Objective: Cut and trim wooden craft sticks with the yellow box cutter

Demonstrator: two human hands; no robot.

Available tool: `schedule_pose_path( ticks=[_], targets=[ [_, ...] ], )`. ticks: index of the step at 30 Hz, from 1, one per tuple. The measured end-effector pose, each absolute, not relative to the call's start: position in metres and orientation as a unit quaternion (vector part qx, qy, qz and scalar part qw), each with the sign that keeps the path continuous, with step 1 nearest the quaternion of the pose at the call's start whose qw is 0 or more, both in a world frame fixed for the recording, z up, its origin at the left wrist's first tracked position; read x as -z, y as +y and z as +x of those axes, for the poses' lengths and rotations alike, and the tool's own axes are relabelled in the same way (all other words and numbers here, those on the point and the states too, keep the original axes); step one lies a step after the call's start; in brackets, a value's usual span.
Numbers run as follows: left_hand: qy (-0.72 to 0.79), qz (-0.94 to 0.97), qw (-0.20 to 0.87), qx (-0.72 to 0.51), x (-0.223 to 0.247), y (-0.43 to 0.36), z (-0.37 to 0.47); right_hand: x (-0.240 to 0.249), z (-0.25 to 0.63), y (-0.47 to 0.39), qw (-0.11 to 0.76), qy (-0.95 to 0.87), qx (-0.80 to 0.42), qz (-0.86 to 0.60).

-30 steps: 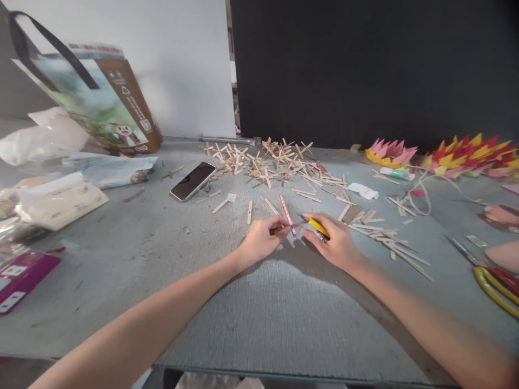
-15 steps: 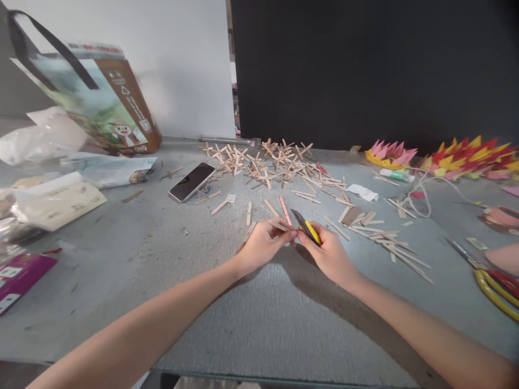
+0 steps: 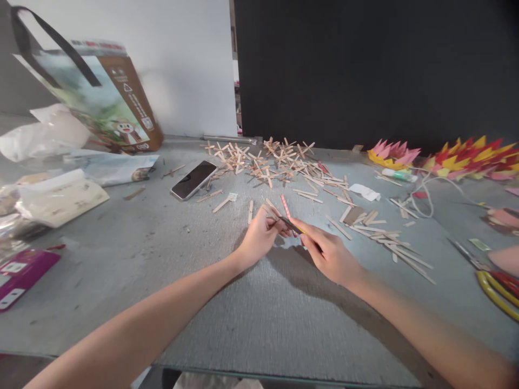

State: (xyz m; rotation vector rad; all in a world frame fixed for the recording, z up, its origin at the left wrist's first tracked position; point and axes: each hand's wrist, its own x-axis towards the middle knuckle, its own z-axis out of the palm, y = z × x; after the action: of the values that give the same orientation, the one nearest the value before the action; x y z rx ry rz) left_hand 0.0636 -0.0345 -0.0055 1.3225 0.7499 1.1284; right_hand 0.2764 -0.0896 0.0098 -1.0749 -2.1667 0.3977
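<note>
My left hand [image 3: 261, 235] is closed on a thin wooden craft stick [image 3: 272, 212], held just above the grey table. A yellow and black utility knife [image 3: 295, 225] is gripped in my right hand [image 3: 330, 254], its dark front end pointing left and reaching the fingers of my left hand. Whether the blade touches the stick is hard to make out. Just behind both hands lies a narrow red-and-white patterned strip [image 3: 285, 206]; its lower end is hidden by the fingers and knife. One loose craft stick [image 3: 250, 211] rests beside my left hand.
A heap of crossed craft sticks [image 3: 267, 162] lies at the back, with more loose sticks [image 3: 391, 243] on the right. A phone [image 3: 194, 180] is left of the heap. Scissors [image 3: 482, 270] and folded-paper pieces [image 3: 470, 156] are at right; a carrier bag [image 3: 121, 102] stands at left.
My right hand has turned the utility knife from pointing up and away to lying lower, its front end against the left hand's fingers. The left hand has rotated slightly, keeping the craft stick.
</note>
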Motion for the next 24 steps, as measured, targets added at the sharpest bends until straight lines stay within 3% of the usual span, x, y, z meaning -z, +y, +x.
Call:
schedule_pose_path(
  ticks=[17, 24],
  targets=[
    [0.337, 0.576, 0.582, -0.465, 0.0065, -0.0385, 0.0628, -0.0082, 0.2788, -0.0891, 0.299, -0.846, -0.124, -0.423],
    [0.372, 0.616, 0.533, -0.445, 0.0066, -0.0403, 0.0601, -0.0105, 0.2738, -0.0965, 0.210, -0.866, 0.014, -0.452]
  ],
)
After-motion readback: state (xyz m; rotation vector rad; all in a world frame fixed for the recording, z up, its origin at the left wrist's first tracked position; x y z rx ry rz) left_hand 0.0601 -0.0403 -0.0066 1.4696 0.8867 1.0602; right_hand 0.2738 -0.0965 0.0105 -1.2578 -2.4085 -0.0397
